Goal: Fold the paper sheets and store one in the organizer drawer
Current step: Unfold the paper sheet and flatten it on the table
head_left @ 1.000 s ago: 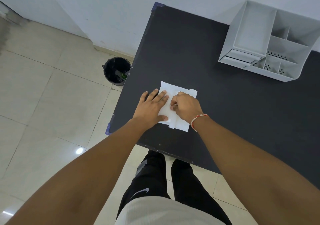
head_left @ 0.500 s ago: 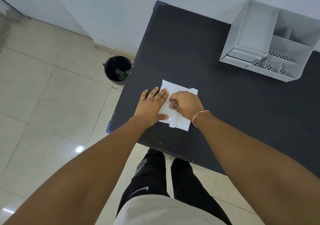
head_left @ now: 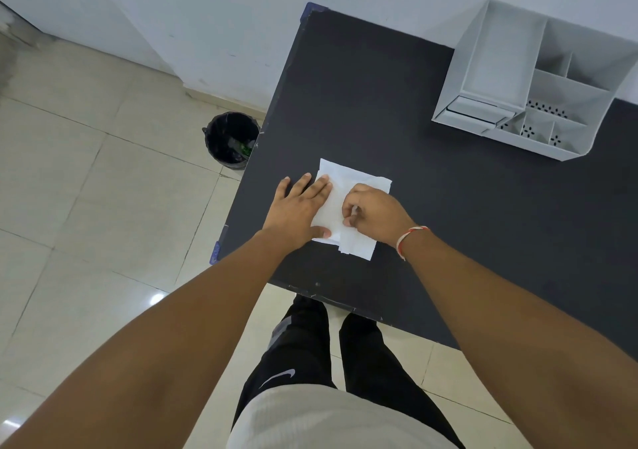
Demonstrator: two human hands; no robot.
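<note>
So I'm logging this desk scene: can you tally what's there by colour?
White: 2 (papers, organizer)
Black: 2 (desk, bin)
Total: 4

No text is readable; a white swoosh logo (head_left: 278, 378) marks the black trousers (head_left: 303, 352).

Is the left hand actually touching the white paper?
Touching. The head view shows the left hand lying flat, its fingers and thumb overlapping the paper sheets' left edge on the table.
</note>
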